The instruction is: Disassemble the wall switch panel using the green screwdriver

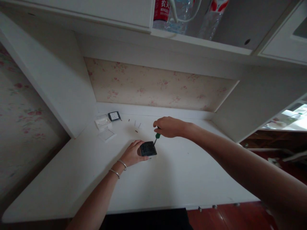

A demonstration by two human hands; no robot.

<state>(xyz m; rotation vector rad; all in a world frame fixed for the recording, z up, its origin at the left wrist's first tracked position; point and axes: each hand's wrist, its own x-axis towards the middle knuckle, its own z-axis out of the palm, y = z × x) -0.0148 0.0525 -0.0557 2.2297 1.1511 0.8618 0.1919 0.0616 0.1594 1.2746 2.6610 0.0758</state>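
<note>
My left hand [133,152] grips the left side of a square black wall socket module [147,149], its dark face with fine detail turned up toward me. Wrapped round the handle of a green screwdriver [157,135] is my right hand [166,126]. The screwdriver's shaft slants down to the left, and its tip meets the right part of the black module. Whether the tip sits in a screw is too small to tell. Two silver bangles circle my left wrist.
A white-faced socket with black frame [114,116], a white back box [103,122] and a clear frame [106,134] lie at the table's back left. Several small screws [136,131] lie nearby. A shelf with plastic bottles [211,19] overhangs the white table [192,179]; side panels flank it.
</note>
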